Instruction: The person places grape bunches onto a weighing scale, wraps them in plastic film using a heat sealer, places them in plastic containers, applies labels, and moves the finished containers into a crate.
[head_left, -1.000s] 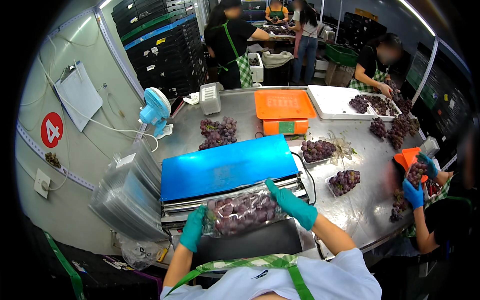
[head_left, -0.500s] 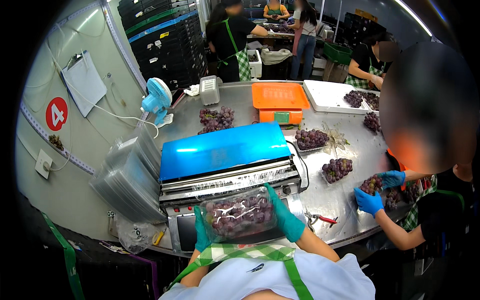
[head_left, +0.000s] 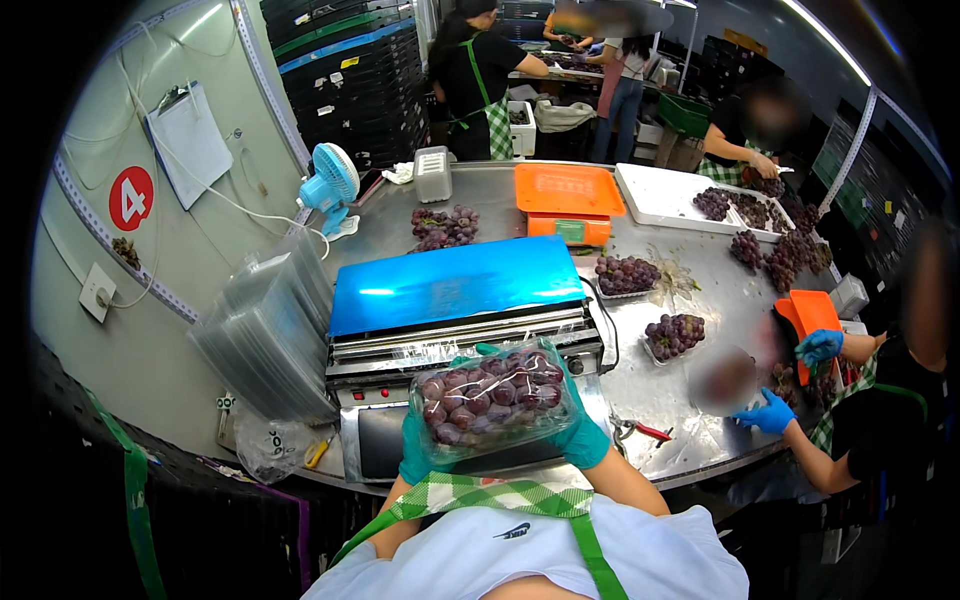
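In front of my chest I hold a clear tray of purple grapes (head_left: pixel 492 398) wrapped in shiny film, its face tilted up toward me. My left hand (head_left: pixel 418 452), in a green glove, grips its left side. My right hand (head_left: pixel 588 438), gloved the same way, supports the right side, and some of its fingers are hidden behind the tray. Just beyond the tray stands a film wrapping machine (head_left: pixel 460 287) with a blue lid. Its dark flat plate (head_left: pixel 375 455) lies partly under my hands.
Stacked clear trays (head_left: pixel 262 340) lean left of the machine, near a blue fan (head_left: pixel 330 180). An orange scale (head_left: pixel 568 190) stands behind it. To the right lie trayed grapes (head_left: pixel 675 336) and red-handled pruning shears (head_left: pixel 640 430). A co-worker's blue-gloved hands (head_left: pixel 768 412) are at the right.
The wrapped tray has come up and tipped, so its grapes face me more, with my hands shifted around it. The co-worker's hands at the right have moved apart from a grape bunch.
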